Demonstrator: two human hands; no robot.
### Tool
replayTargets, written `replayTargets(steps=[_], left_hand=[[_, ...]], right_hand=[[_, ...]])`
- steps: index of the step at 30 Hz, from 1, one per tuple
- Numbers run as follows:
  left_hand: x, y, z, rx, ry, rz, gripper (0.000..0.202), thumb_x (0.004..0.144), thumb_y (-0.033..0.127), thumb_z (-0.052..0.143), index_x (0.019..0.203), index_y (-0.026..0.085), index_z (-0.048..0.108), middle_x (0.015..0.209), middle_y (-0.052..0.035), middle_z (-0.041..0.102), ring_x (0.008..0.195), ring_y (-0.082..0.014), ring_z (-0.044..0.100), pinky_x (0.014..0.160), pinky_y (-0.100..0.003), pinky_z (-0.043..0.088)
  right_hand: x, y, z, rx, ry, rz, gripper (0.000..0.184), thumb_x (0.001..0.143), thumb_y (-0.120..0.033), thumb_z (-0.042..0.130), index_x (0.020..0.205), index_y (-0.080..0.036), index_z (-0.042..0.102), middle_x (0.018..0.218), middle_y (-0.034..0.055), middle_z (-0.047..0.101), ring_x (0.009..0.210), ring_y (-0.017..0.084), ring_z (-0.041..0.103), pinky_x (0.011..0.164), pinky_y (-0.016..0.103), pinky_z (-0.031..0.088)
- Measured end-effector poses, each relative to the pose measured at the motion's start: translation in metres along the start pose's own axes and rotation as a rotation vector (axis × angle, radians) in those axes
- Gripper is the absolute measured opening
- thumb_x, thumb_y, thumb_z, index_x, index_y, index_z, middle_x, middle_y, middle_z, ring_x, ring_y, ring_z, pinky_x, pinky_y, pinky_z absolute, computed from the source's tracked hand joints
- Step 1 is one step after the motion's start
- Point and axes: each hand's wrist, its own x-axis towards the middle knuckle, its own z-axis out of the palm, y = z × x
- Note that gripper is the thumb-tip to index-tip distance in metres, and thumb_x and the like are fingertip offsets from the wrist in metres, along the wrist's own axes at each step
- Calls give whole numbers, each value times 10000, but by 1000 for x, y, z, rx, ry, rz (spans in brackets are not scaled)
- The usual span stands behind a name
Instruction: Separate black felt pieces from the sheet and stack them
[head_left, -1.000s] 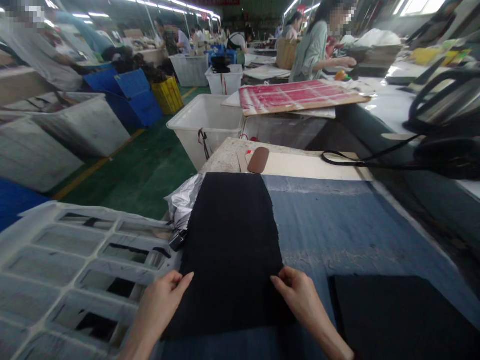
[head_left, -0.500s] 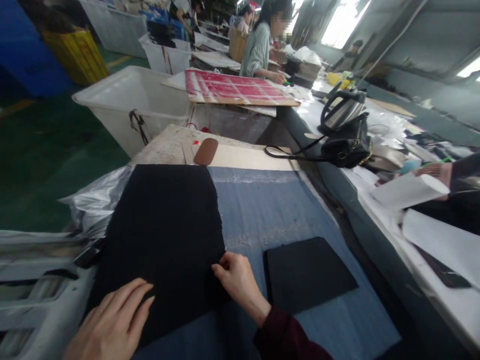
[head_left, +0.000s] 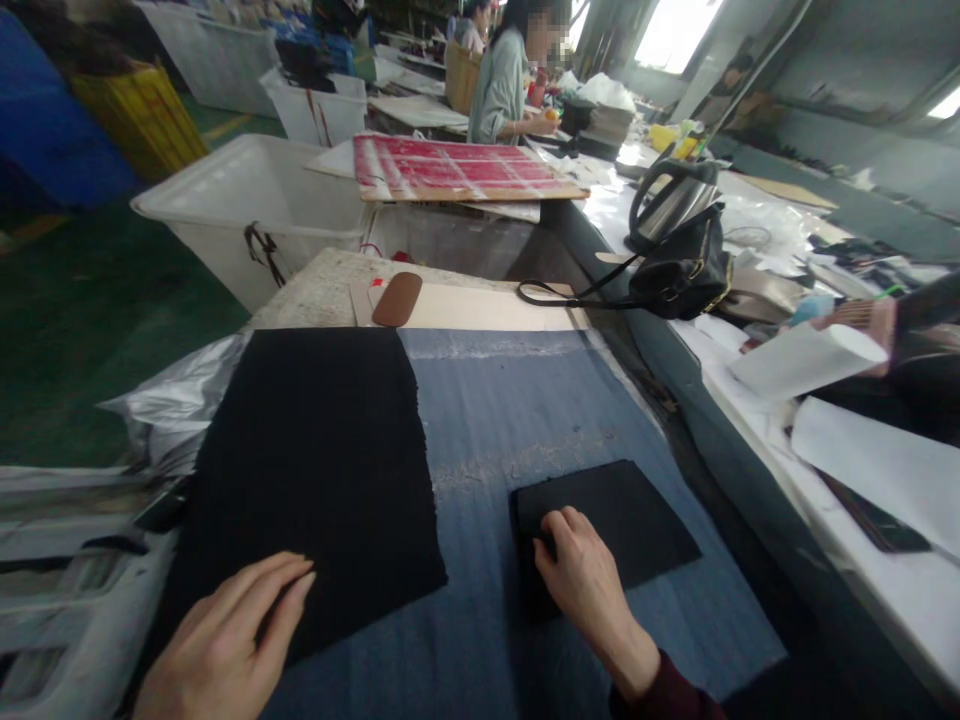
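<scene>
A large black fabric sheet (head_left: 315,470) lies flat on the blue work mat (head_left: 525,400). My left hand (head_left: 225,630) rests flat on its near left corner, fingers stretched out and together. A smaller black rectangular piece (head_left: 622,515) lies to the right on the mat. My right hand (head_left: 581,575) lies on its near left part, fingers curled at the piece's edge; I cannot make out whether it grips anything.
A brown oval patch (head_left: 397,298) and a beige board (head_left: 480,305) lie at the mat's far end. A black handbag (head_left: 686,270) and a kettle (head_left: 667,195) stand on the right bench. White bins (head_left: 247,205) stand left. A co-worker (head_left: 502,85) sits behind a red-patterned board (head_left: 457,168).
My right hand let go of the large sheet's right edge and moved right onto the smaller black piece. My left hand stayed flat on the large sheet. The camera view shifted slightly.
</scene>
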Motion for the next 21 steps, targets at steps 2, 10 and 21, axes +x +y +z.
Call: replayTargets(steps=[2, 10, 21], left_hand=[[3, 32, 3, -90, -37, 66, 297, 948, 439, 437, 1038, 262, 659, 1066, -40, 699, 939, -220, 654, 861, -350, 497], [25, 172, 42, -353, -340, 232, 323, 935, 165, 427, 1194, 241, 606, 1259, -46, 621, 1063, -212, 608, 902, -364, 521], [46, 212, 78, -325, -487, 220, 437, 929, 82, 382, 1319, 224, 517, 1205, -58, 639, 1025, -224, 586, 899, -375, 464]], right_hand=[[1, 5, 8, -43, 12, -6, 167, 808, -61, 480, 740, -199, 546, 782, 51, 578, 768, 211, 561, 662, 289, 387], [13, 25, -3, 428, -39, 104, 116, 728, -118, 491, 695, -188, 578, 659, 1, 574, 624, 156, 534, 604, 262, 357], [18, 77, -6, 1077, -152, 269, 107, 690, -293, 548, 664, -189, 551, 567, -13, 552, 534, 140, 514, 534, 259, 396]])
